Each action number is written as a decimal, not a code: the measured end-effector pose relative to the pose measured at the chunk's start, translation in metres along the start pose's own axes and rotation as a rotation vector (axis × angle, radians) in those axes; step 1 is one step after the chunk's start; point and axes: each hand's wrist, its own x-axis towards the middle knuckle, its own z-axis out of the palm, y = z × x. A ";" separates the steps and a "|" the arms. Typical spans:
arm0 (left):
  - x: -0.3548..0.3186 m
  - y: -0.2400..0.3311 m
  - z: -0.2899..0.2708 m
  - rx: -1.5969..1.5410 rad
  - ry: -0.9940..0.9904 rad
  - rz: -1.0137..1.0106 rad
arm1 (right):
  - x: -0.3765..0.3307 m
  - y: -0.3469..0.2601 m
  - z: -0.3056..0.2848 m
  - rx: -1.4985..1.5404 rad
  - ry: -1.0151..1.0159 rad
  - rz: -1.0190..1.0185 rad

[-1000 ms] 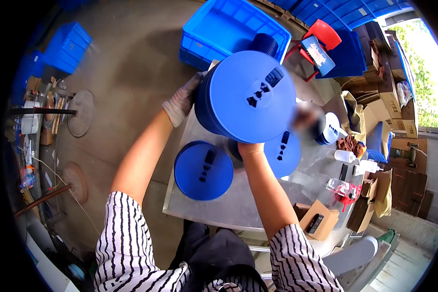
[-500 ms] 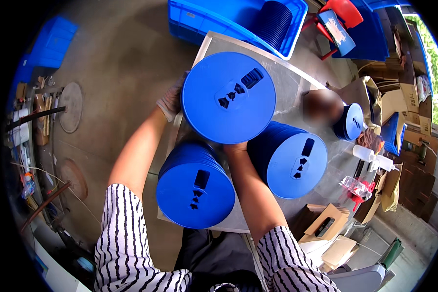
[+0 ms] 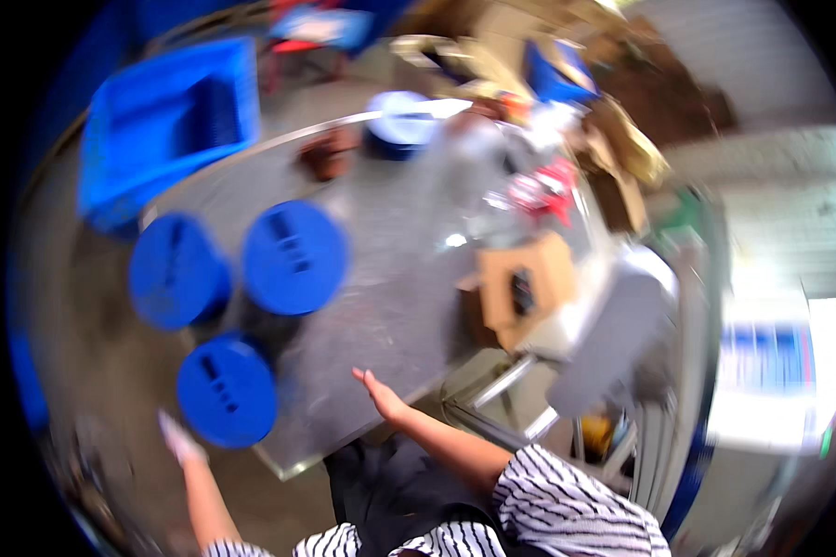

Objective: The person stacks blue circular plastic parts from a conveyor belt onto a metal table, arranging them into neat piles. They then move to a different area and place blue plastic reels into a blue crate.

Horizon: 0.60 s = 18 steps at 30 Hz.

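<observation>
Three stacks of round blue plastic discs with cut-out slots stand on the grey metal table: a far-left stack [image 3: 172, 269], a middle stack [image 3: 295, 257] and a near stack [image 3: 226, 391]. My left hand [image 3: 184, 443], in a pale glove, is just left of the near stack, apart from it. It is blurred, but its fingers look stretched out and nothing shows in it. My right hand [image 3: 379, 395] hovers over the table's near edge, open and empty, thumb and fingers extended.
A blue crate [image 3: 111, 167] stands beyond the table's left corner. Farther along the table are a smaller blue disc stack [image 3: 401, 125], a reddish-brown thing [image 3: 328, 154], a clear-and-red item [image 3: 550, 190] and an open cardboard box [image 3: 529, 283]. A grey chair [image 3: 618, 325] is at the right.
Both hands have let go of the blue disc stack, which now stands on the table, and have drawn back toward me. The view has swung to the right, blurring the picture.
</observation>
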 end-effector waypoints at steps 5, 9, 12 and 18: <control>-0.062 -0.095 -0.176 1.860 -0.349 0.227 | -0.179 0.089 -0.058 -0.188 0.288 0.001; -0.166 -0.087 -0.092 1.630 -0.855 0.183 | -0.352 0.130 -0.079 -0.148 0.525 -0.082; -0.267 -0.132 -0.054 1.440 -1.220 0.026 | -0.470 0.187 -0.055 -0.183 0.592 -0.184; -0.587 -0.117 0.019 0.970 -1.989 -0.434 | -0.722 0.228 -0.067 0.185 0.272 -0.538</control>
